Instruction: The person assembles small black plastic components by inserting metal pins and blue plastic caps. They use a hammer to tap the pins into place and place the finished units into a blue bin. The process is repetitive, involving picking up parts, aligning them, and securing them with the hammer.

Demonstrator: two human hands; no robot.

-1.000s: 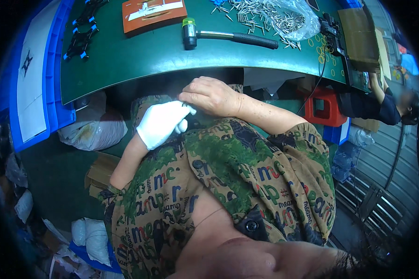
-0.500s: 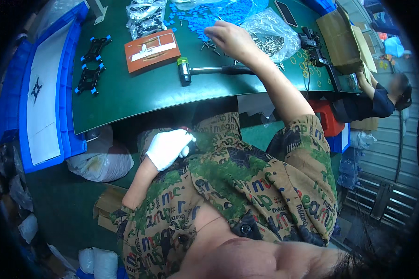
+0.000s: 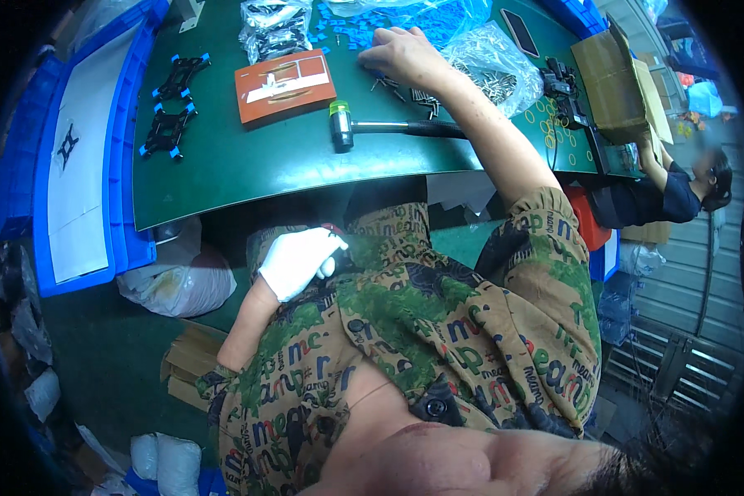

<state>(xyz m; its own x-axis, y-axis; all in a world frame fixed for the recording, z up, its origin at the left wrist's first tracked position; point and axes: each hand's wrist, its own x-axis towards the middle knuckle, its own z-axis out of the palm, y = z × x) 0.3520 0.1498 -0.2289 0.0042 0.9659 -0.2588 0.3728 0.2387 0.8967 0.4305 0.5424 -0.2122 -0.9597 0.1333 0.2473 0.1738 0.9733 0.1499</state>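
Head view: right hand (image 3: 405, 56) is reaching out over the far part of the green desk (image 3: 223, 174), palm down, fingers curled over a scatter of small metal pins (image 3: 413, 89). Fingertips are touching the pile; can't tell whether anything is actually pinched. Just beyond the hand, blue plastic bits (image 3: 364, 26) are lying near the desk's far edge, and a clear bag of metal parts (image 3: 492, 66) is sitting just right of the wrist.

Left hand (image 3: 298, 260) is wearing a white glove, resting low in the lap below the desk's near edge, fingers loosely curled. Something small and dark is showing at the fingertips, too hidden to identify.

A hammer (image 3: 388, 126) with a black head and a green cap is lying across the desk under the right forearm, near the near edge. An orange board (image 3: 285, 83) is sitting left of it, mid-desk. Two black frames with blue tips (image 3: 172, 106) are lying toward the left edge, beside a blue tray (image 3: 37, 174). A cardboard box (image 3: 616, 78) is standing at the right edge, and another person (image 3: 678, 186) is working beyond it.
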